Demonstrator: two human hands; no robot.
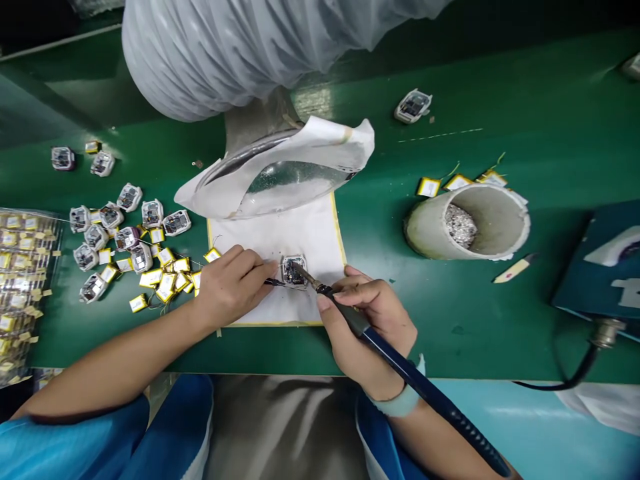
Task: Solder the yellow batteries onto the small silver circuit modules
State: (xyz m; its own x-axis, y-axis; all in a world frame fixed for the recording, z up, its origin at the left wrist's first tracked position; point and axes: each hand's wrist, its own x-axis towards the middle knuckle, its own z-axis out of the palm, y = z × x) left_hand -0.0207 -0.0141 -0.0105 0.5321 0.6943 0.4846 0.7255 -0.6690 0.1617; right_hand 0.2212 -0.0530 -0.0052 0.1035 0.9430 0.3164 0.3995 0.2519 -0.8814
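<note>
A small square device with an exposed circuit board lies on a white sheet with yellow edges. My right hand is closed around a dark blue soldering iron, its metal tip over the board. From the left, my left hand pinches a thin dark tool whose end reaches the lower left edge of the device. The far end of that tool is hidden in my fingers.
Open devices and yellow-edged batteries are scattered at left beside a packed tray. A grey hose and clear hood overhang the sheet. Right stand a white cup and blue box.
</note>
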